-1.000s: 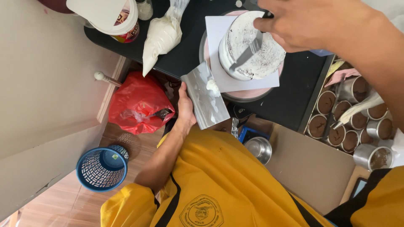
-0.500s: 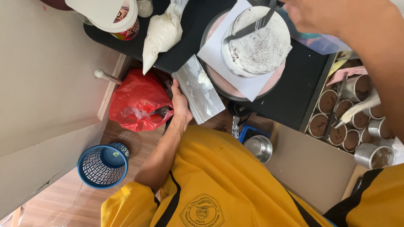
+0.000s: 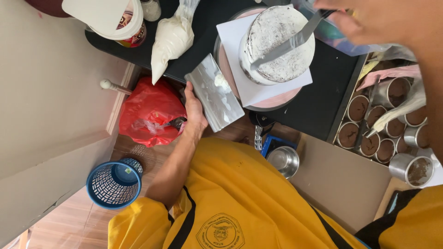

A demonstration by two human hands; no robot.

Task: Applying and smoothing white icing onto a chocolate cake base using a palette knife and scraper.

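My left hand point(image 3: 194, 110) gripped the metal scraper point(image 3: 214, 99), now drawn back to seven o'clock of the cake point(image 3: 277, 44); my right hand point(image 3: 369, 20) laid the spatula point(image 3: 286, 46) across its top.

Black tabletop point(image 3: 323, 106) from 12 to 3 o'clock. Beige wall panel point(image 3: 41, 92) at 9. Wood-plank floor point(image 3: 78, 221) at 7, blue perforated basket point(image 3: 113, 183) on it. Soft, even light.
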